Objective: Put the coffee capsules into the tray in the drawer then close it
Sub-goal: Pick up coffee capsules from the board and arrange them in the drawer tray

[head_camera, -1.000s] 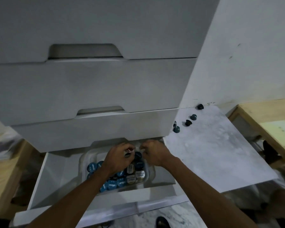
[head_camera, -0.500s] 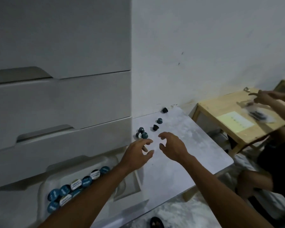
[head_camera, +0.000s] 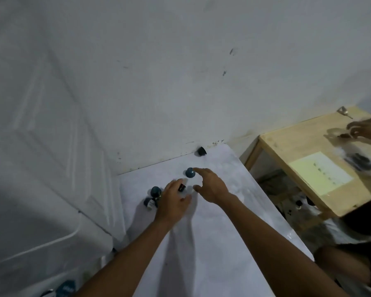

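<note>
Coffee capsules [head_camera: 156, 191], small domed pods, lie loose on a white marbled tabletop [head_camera: 223, 232] — two teal ones sit close together, just left of the left hand [head_camera: 174, 202], whose finger and thumb curl round a dark capsule [head_camera: 181, 187]. A teal capsule [head_camera: 190, 172] stands just beside the index fingertip of the right hand [head_camera: 210, 187], fingers spread, holding nothing. A black capsule [head_camera: 200, 151] rests against the white wall [head_camera: 180, 82]. A blue-lidded capsule [head_camera: 65, 288] shows at the lower left edge — by the white drawer unit [head_camera: 41, 168], blurred

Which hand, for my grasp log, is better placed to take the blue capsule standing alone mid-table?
The right hand: its index fingertip is at the blue capsule, while the left hand is occupied over a dark capsule.
</note>
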